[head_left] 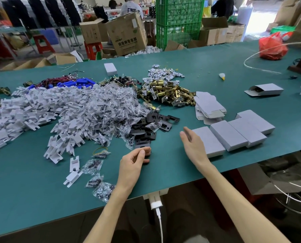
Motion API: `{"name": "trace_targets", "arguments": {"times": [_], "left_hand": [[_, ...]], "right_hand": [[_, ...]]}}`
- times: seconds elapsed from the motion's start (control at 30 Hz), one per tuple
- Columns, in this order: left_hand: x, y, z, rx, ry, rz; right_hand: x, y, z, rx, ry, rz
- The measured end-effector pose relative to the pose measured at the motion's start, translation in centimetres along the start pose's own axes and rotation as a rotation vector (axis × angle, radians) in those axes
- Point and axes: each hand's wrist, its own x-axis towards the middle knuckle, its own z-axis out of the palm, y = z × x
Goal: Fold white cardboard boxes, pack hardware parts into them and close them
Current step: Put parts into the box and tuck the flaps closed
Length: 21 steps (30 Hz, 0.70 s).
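Black plates (pixel 153 118) (heaped) meet left hand (pixel 134 162) — white boxes (pixel 228 135) flank right hand (pixel 193 146).

Illumination was bright and diffuse; daylight overexposed the doorway (pixel 262 21) at upper right. Shadows were faint. Frame edges curved; the right hand (pixel 193 146) and far background were blurred.

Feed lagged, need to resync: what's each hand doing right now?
Left hand: curled, pinching a black plate.
Right hand: open, holding nothing.
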Motion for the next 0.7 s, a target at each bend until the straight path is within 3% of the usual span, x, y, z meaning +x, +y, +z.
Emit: {"name": "trace_targets", "arguments": {"times": [0.27, 0.47, 0.57, 0.7], "left_hand": [[-0.1, 0.1, 0.0, 0.019, 0.000, -0.015], [-0.1, 0.2, 0.1, 0.034, -0.003, -0.016], [0.0, 0.0, 0.1, 0.036, 0.002, -0.013], [0.0, 0.0, 0.1, 0.031, -0.001, -0.006]], "right_hand": [[1.1, 1.4, -3.5, 0.033, -0.094, -0.004], [2.9, 2.8, -7.9, 0.030, 0.010, 0.022], [3.6, 2.8, -9.2, -0.027, -0.010, 0.022], [5.5, 1.2, -8.7, -0.234, 0.030, -0.110]]}}
